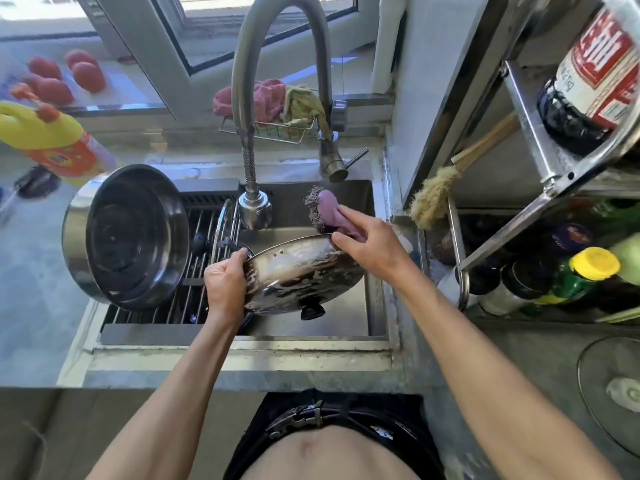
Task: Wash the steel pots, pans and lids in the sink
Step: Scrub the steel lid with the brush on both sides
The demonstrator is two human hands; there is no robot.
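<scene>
Both bare forearms reach from the near edge over the worktop [41, 306] rim into the sink [377, 306]. At far left on the worktop a yellow detergent bottle [52, 140] lies beside the sink's left edge. Next to it a steel pot [128, 237] rests tilted on the drying rack [194, 299] that covers the sink's left part, its mouth facing the camera. Two lids [227, 223] stand on edge in the rack, just left of the tap head [254, 206].

Over the open right part of the basin, the left hand [225, 285] grips the left rim of a soapy steel lid [301, 275], fingers curled round the edge; the lid is held tilted, knob pointing near and down, clear of the basin floor. At the lid's far right rim the right hand [370, 244] pinches a steel-wool scrubber [323, 209] with a purple handle, raised just above that rim. Open basin shows near and to the right of the lid, up to the sink's right wall. Right of the sink a brush [436, 195] leans by a steel shelf rack [540, 161] of bottles.
</scene>
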